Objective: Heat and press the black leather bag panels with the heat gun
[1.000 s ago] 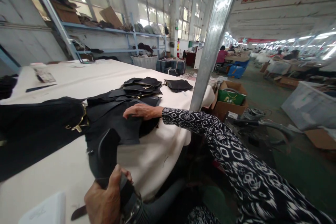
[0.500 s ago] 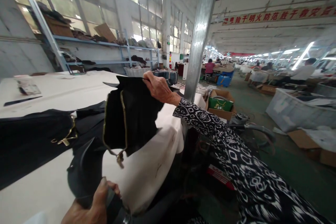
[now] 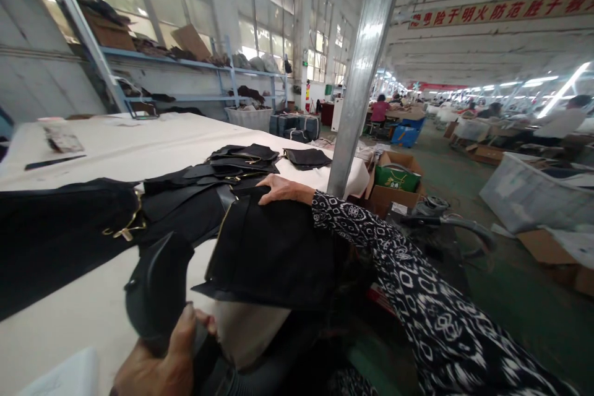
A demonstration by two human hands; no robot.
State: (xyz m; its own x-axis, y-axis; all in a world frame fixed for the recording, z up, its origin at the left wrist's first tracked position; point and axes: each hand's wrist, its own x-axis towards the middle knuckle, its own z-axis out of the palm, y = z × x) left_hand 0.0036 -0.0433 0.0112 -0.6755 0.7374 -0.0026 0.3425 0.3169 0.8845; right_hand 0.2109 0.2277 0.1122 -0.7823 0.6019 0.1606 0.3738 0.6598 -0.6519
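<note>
At six o'clock, nearest the camera, the left hand (image 3: pixel 153 371) is closed round the neck of a black nozzle (image 3: pixel 158 288). Just beyond, at centre, a black fabric panel (image 3: pixel 273 253) hangs over the desk (image 3: pixel 69 322) edge. It is matte, with a gold zip down its left side, and looks light and pliant with some body, so it is best gripped at a hemmed edge. The right hand (image 3: pixel 283 189) lies palm-down on its far edge; whether it pinches the fabric I cannot tell. Stacked black pieces (image 3: pixel 241 158) lie toward twelve o'clock.

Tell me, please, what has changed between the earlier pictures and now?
The right hand lifted a black fabric piece off the table, then brought it down over the near edge, where the hand now rests on its far side. The left hand keeps gripping the black nozzle; the stack of pieces stayed put.
</note>
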